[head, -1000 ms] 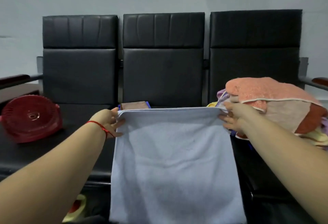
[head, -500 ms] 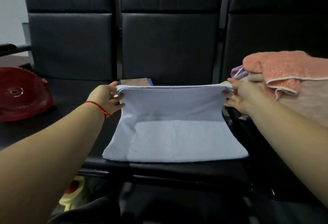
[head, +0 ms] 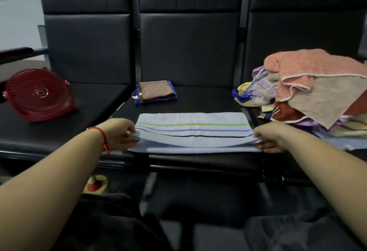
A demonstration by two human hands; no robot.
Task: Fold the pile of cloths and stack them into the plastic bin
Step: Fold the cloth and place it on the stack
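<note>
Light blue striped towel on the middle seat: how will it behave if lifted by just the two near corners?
The light blue towel is probably floppy: its upper layer sags in a curve between the left hand and right hand. Likely light, since fingertip pinches lift it. The fold may fall open; nothing pins the layers.

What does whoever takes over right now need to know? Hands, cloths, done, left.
Left hand: pinches the near left corner of the light blue striped towel.
Right hand: grips its near right corner.
The towel lies folded over on the middle seat, its top layer not yet flat.
Done: small brown and blue folded cloths sit at the seat's back.
Left: finish this towel, fold the unfolded pile on the right seat. No plastic bin is in view.
</note>
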